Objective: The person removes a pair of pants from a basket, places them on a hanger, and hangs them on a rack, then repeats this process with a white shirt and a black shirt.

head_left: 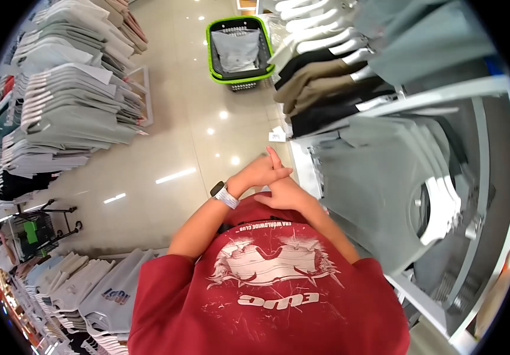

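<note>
My left hand (260, 173) lies across my right hand (283, 193) in front of my waist. Its fingers are closed over the right hand near the wrist, and a watch with a pale strap (224, 194) is on that arm. Most of my right hand's fingers are hidden under the left, so their pose is unclear. No garment or tool shows in either hand. Close to the right forearm hang grey T-shirts (373, 177) on white hangers.
A black basket with a green rim (210, 53) stands on the shiny floor ahead, holding a grey plastic-wrapped item (236, 50). Racks of hanging shirts (71, 106) line the left side. A shopping cart (45, 228) is farther left. Dark and brown garments (314, 80) hang ahead right.
</note>
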The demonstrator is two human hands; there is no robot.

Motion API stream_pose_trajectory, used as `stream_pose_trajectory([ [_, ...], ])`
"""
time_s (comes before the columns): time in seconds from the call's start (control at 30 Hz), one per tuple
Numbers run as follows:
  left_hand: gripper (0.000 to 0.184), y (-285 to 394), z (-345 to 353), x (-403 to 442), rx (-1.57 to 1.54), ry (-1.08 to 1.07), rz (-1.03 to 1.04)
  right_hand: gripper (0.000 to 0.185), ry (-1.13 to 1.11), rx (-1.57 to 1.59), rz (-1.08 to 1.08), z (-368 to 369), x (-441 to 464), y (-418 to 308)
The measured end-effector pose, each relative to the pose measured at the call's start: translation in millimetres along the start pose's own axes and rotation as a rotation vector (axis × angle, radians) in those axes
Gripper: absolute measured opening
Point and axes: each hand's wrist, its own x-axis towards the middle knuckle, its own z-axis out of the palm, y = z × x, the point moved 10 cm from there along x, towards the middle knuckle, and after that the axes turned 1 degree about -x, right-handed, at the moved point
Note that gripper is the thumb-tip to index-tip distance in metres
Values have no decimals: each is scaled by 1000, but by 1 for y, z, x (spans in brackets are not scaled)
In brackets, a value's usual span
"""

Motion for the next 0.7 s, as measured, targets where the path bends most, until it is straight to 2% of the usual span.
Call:
stream_pose_trajectory([
  [0.03,53,3,-19,5,4,7,-10,61,-52,83,43,-10,14,5],
  [0.07,55,-3,-43,11,3,70,-105,76,-52,34,-25,-9,31,25],
  [0.1,58,-13,-60,16,-4,125,-202,76,-55,39,-23,-14,46,31],
  [0.13,58,-18,-65,23,-10,121,-208,79,51,-129,0,-29,59,37],
  [0.17,59,-21,-92,25,-15,371,-168,83,157,-298,24,-43,69,40],
  [0.2,60,-15,-124,20,-18,624,-120,85,189,-289,38,-53,80,39],
  [0.23,60,-15,-138,30,-20,626,-117,85,189,-293,37,-61,94,39],
  [0.3,58,-24,-108,63,-547,42,-182,90,193,-237,6,-71,118,35],
  [0.43,53,-7,-151,99,-675,-93,-68,92,172,-197,106,-94,170,51],
  [0.5,49,-18,-173,116,-404,-208,-181,95,179,-187,163,-101,199,64],
  [0.57,45,-25,-202,143,-358,-237,-103,98,287,10,224,-107,232,83],
  [0.7,46,-21,-292,181,-152,-257,-69,98,483,-1,284,-143,306,87],
])
